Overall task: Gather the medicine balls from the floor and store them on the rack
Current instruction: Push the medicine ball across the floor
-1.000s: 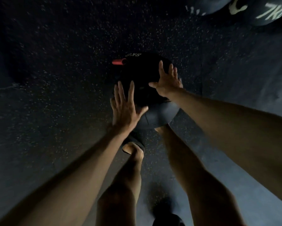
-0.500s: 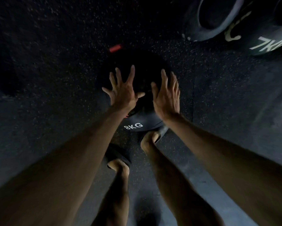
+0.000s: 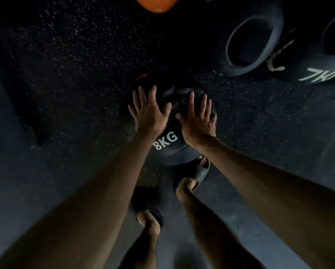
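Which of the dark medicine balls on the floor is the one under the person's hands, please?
The black rubber ball marked 8KG, with the left hand and right hand spread flat on it; the dark ball marked 7K lies untouched at far right.

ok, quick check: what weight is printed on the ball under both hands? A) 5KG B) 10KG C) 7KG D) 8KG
D: the black ball under the left hand and right hand reads "8KG" in white between the wrists; the 7K marking is on a different ball at upper right.
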`<state>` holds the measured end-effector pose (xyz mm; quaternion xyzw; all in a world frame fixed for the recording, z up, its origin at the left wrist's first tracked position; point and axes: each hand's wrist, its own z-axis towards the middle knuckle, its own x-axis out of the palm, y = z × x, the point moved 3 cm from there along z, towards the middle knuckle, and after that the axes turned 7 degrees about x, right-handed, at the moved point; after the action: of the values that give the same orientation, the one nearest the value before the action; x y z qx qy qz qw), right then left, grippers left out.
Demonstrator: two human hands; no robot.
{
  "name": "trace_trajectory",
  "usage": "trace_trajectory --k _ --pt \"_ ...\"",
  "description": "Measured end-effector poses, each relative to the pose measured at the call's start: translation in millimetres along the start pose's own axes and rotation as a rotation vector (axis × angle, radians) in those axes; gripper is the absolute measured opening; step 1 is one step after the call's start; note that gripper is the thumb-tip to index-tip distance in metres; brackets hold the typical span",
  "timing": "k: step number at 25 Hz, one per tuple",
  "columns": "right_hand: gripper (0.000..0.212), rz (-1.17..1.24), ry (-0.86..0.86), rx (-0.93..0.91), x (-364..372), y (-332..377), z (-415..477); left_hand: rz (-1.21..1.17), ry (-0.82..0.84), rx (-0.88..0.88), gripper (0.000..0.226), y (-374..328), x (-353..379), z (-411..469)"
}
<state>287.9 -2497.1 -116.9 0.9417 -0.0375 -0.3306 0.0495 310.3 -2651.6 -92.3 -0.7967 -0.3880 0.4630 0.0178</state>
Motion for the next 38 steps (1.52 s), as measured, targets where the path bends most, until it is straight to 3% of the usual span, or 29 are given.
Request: trace_trajectory --k 3,5,11,16,18,21,25,30,34,38 --pt "0.077 -0.003 0.053 0.048 -21 7 24 0.005 -0.077 0.110 0.092 -6 9 -48" --pt "0.076 0.017 0.074 0.076 -35 15 38 -0.022 -0.056 0.081 0.105 -1 10 -60" --pt "0.075 0.142 0.061 0.167 -79 62 83 -0.101 0.016 0.039 0.112 8 -25 22" --pt "0.072 0.364 -0.377 0.103 -94 79 72 -0.082 0.155 -0.052 0.105 3 -70 121" --pt "0.072 0.377 -0.456 0.080 -80 81 45 -0.099 0.225 -0.070 0.106 1 -86 169" --pt "0.078 0.411 -0.425 0.123 -65 96 27 -0.212 0.285 -0.076 0.112 13 -97 217" --pt "0.076 0.384 -0.343 0.186 -74 119 41 -0.280 0.154 -0.144 0.120 24 -99 221" --pt "0.074 0.304 -0.268 0.243 -82 137 52 -0.189 -0.034 0.020 0.084 26 -120 171" --pt "0.076 0.288 -0.205 0.287 -99 149 73 -0.108 0.070 0.210 0.077 32 -111 114" --pt "0.076 0.288 -0.165 0.301 -111 155 84 -0.037 0.117 0.162 0.073 22 -118 124"
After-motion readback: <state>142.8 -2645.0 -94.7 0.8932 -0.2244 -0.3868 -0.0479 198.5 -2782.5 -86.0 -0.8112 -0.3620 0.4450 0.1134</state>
